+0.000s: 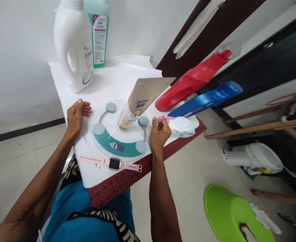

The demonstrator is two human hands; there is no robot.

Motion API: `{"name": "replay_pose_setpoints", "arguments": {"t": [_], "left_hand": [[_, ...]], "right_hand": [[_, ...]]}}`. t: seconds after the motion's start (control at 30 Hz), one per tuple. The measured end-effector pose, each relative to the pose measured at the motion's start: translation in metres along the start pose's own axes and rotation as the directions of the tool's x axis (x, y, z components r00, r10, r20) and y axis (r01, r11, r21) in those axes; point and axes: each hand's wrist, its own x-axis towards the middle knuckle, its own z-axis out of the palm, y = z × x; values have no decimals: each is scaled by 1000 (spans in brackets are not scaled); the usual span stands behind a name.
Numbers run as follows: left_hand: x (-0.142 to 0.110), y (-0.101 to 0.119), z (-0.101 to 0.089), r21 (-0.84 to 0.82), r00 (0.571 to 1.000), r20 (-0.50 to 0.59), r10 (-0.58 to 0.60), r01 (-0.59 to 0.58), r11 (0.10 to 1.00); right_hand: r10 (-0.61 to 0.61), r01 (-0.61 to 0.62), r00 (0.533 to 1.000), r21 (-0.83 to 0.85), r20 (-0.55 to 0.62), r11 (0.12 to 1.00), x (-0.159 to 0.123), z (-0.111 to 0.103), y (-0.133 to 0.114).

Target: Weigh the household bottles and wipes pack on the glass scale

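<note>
A round glass bathroom scale (103, 137) with teal trim lies on the table, digits lit on its display. Standing on it, slightly tilted in view, is a beige Rejoice squeeze tube (139, 101). My left hand (77, 116) rests at the scale's left edge, fingers loosely extended and holding nothing. On the other side, my right hand (160, 131) is curled into a fist beside the scale, near a pack of wipes (184, 126). A pink-strapped smartwatch (114, 163) lies flat in front of the scale.
At the back left stand a white detergent jug (74, 43) and a green bottle (101, 40). A red bottle (188, 82) and a blue bottle (208, 99) stand at the right. On the floor are a lime-green stool (226, 208) and a white bucket (251, 156).
</note>
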Motion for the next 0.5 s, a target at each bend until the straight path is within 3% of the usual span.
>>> {"name": "replay_pose_setpoints", "arguments": {"t": [0.1, 0.17, 0.27, 0.33, 0.37, 0.5], "left_hand": [[-6, 23, 3, 83, 995, 16, 101, -102, 991], [-14, 46, 13, 146, 967, 106, 233, -247, 958], [-29, 74, 43, 150, 841, 380, 385, -466, 872], [-36, 81, 64, 166, 769, 510, 385, -527, 833], [-39, 80, 72, 196, 763, 537, 360, -527, 827], [-42, 67, 87, 251, 815, 497, 299, -464, 850]], "right_hand": [[47, -46, 999, 56, -21, 997, 0, 3, 6], [60, -59, 998, 77, -3, 995, -1, 1, 9], [48, -48, 999, 74, -1, 996, -3, -2, 12], [37, -36, 999, 59, -22, 998, -3, -4, 14], [33, -31, 999, 56, -32, 998, -4, -5, 15], [16, -14, 1000, 66, -26, 998, -4, -6, 20]]}}
